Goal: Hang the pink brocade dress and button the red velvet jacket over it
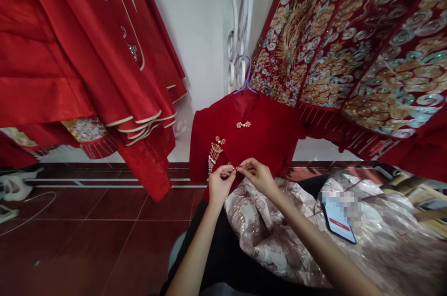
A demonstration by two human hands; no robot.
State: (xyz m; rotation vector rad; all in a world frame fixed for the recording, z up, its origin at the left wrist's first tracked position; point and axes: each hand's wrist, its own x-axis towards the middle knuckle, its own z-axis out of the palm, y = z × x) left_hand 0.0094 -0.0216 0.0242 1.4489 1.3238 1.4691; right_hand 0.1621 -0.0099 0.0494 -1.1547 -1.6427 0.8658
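Observation:
A small red jacket (268,135) hangs on a purple hanger (246,82) against the white wall. It has a pearl clasp (243,124) at the chest and a tasselled ornament (215,150) on its left side. Both hands meet at the jacket's lower front. My left hand (220,184) and my right hand (257,175) each pinch a small beaded fastening (234,167) between fingertips, close together. What exactly sits between the fingers is too small to make out fully.
Red robes (87,53) hang at the left, an embroidered gold-and-red garment (349,39) at the right. A pale brocade cloth (380,235) lies on my lap with a phone (338,221) on it. Dark red floor tiles (87,240) spread to the left.

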